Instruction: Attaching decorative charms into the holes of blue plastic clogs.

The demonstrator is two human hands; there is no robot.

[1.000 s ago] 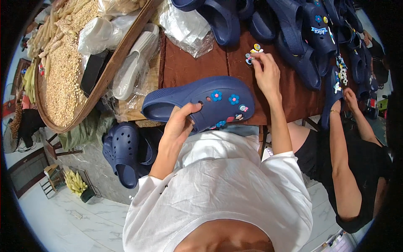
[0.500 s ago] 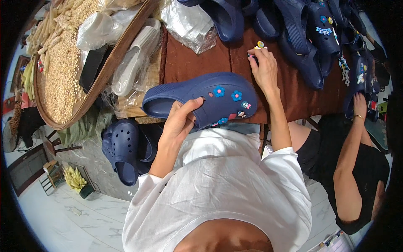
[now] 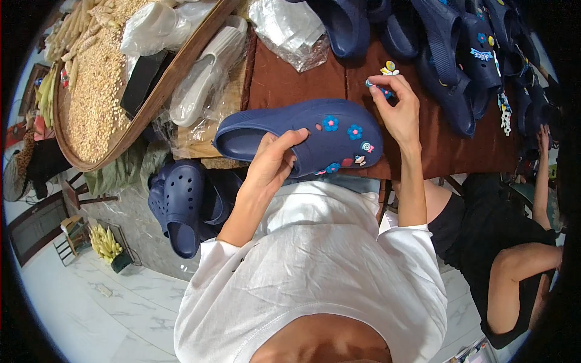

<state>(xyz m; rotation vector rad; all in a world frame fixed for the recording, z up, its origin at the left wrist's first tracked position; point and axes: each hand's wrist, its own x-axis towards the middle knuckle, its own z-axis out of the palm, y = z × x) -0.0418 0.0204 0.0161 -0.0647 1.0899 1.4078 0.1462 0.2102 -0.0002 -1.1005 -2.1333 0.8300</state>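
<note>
Clock positions are read from the clog, twelve being away from the wearer. The navy clog (image 3: 321,144) is held level over the near edge of the brown-topped bench (image 3: 296,85), toe at three, heel opening at nine. I cannot tell whether it touches the bench. Fitted to its upper are blue flowers (image 3: 355,132), a swirl (image 3: 367,146) near the toe and several smaller pieces.

The left hand (image 3: 275,158), at eight, has its grip clamped on the clog: thumb on the upper beside the strap, the other fingers largely hidden. The right hand (image 3: 396,107), at two, is beyond the toe with thumb and forefinger nearly together at some blue charms (image 3: 386,93). I cannot tell whether that grip is clamped on one. Just past its fingertips lies a white-and-yellow charm (image 3: 390,69).

Further out, I note a clear bag (image 3: 290,33) at twelve and many navy clogs (image 3: 454,97) at two, some decorated. At ten are a bagged white slipper (image 3: 203,81) and a wood-rimmed tray (image 3: 174,71) bearing grain and a black box (image 3: 144,86). Lower down, at eight, more plain clogs (image 3: 184,202) sit below bench level. At four is a co-worker (image 3: 484,218) in black.
</note>
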